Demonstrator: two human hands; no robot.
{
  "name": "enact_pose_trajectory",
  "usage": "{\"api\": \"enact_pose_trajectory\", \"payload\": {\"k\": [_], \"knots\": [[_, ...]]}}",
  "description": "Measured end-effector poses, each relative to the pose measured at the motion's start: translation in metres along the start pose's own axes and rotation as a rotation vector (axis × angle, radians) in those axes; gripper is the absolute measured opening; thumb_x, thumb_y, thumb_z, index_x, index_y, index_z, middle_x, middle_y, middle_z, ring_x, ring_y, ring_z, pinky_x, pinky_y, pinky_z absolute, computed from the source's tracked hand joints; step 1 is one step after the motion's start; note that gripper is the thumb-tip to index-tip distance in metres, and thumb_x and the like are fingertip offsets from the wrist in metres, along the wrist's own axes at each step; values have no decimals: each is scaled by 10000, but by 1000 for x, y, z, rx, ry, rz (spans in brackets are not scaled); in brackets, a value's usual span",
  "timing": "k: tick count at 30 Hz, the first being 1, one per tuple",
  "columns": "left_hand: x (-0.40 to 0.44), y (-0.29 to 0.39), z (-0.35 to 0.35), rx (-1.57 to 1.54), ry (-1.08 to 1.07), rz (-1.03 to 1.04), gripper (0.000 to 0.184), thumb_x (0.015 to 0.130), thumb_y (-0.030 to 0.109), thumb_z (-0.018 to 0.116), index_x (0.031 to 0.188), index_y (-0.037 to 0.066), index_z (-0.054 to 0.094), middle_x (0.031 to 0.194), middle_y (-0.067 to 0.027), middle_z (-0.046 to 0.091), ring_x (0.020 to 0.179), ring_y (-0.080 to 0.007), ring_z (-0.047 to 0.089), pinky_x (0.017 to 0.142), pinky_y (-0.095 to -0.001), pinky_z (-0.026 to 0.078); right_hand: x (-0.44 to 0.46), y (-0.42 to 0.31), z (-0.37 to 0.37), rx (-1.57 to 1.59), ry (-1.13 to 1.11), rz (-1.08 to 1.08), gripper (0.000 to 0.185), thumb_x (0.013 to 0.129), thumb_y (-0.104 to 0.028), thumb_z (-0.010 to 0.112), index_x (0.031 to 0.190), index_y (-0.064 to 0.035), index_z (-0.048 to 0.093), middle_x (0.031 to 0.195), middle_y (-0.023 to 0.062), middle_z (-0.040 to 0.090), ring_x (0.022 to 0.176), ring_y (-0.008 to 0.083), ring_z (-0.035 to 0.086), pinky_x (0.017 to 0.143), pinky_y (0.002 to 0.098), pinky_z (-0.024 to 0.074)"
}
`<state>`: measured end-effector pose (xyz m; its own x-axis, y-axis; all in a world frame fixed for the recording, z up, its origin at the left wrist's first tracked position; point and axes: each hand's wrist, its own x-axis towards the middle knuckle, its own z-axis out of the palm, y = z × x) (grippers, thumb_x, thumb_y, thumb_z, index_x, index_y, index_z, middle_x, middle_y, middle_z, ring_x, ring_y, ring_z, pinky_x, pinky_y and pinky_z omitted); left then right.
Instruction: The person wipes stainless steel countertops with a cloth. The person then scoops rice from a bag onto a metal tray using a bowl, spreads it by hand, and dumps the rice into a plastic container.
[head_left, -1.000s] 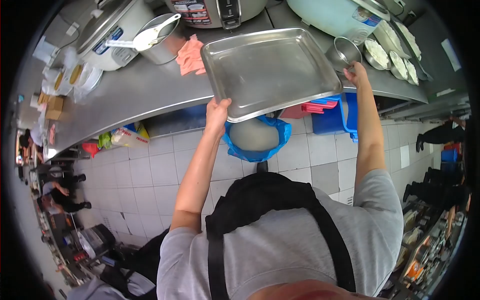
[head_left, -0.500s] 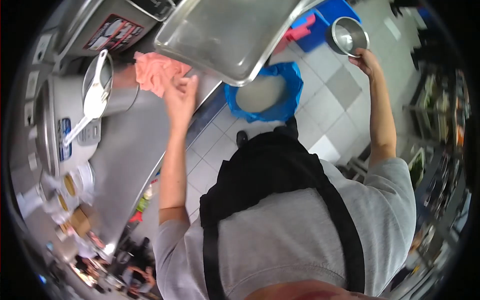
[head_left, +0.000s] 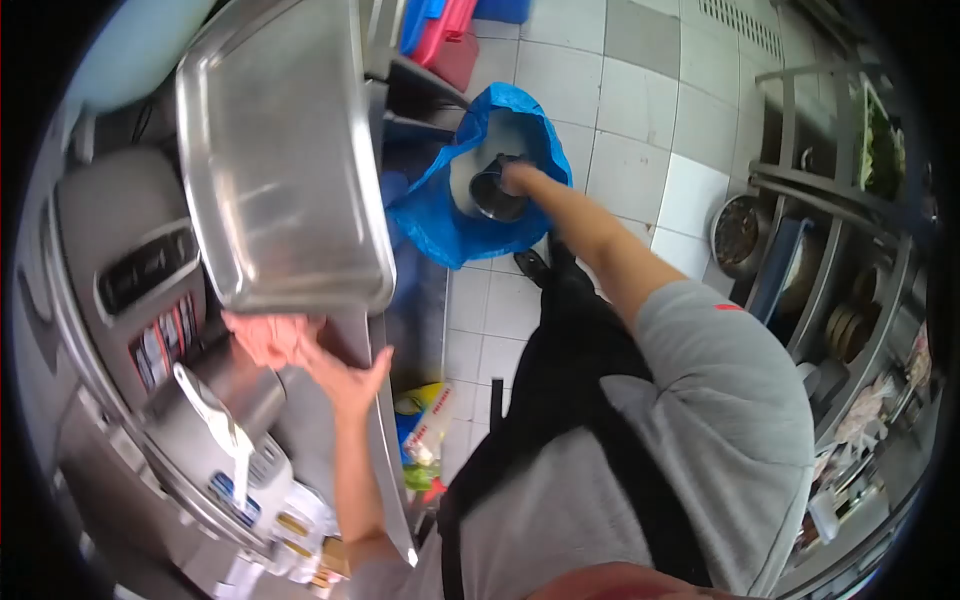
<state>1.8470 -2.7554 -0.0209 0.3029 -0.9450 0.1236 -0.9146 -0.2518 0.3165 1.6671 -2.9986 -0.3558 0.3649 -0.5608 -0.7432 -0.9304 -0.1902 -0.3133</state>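
Note:
My right hand (head_left: 515,178) grips a round metal bowl (head_left: 497,196) by its edge. The bowl is tilted down inside a blue plastic bag (head_left: 555,150), against pale, fine contents that look like rice. On the steel counter, my left hand (head_left: 345,380) has its thumb spread wide and its fingertips at a crumpled pink cloth (head_left: 268,340). The cloth lies against the near end of a large, shallow stainless steel tray (head_left: 280,170). Beside the cloth, a white rice paddle (head_left: 215,410) rests on a metal container.
Rice cookers (head_left: 150,270) line the back of the counter. Beyond the bag stand red and blue plastic bins (head_left: 440,45). A metal rack (head_left: 830,190) with food pans is on the right. Colourful packets (head_left: 422,425) sit beneath the counter's edge.
My right hand has brought the bowl from the right, above the floor, down into the blue bag. My left hand stays by the pink cloth. The view has turned towards the right.

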Motion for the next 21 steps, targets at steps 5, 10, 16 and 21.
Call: {"api": "enact_pose_trajectory", "payload": {"k": [5,10,16,21], "knots": [[-3,2,3,124,-12,-75,1092,565,403,718,1331,-19,63,1254,-231,234,1164,-340,274,915,-462,292,80,33,64,35,918,-2,574,738,-203,469,1292,-115,347,1000,233,568,899,305,585,771,423,464],[-73,-41,-5,-128,-133,-266,917,666,216,662,1345,48,69,1257,-213,268,1107,-297,380,901,-401,337,140,60,48,41,981,-116,533,744,-175,454,1267,-108,373,971,233,572,860,292,590,725,429,467],[-6,-8,2,364,-269,174,845,777,454,476,1322,-73,103,1370,-250,149,1273,-362,167,1036,-454,146,124,35,199,69,824,43,489,751,-141,436,1237,-99,404,937,233,577,813,276,595,670,435,472],[-3,-4,8,216,-182,43,841,793,432,477,1316,-88,73,1364,-246,163,1273,-336,182,1036,-423,168,140,41,255,331,520,-101,485,743,-111,420,1228,-99,413,891,218,582,740,257,592,602,418,469]]}}
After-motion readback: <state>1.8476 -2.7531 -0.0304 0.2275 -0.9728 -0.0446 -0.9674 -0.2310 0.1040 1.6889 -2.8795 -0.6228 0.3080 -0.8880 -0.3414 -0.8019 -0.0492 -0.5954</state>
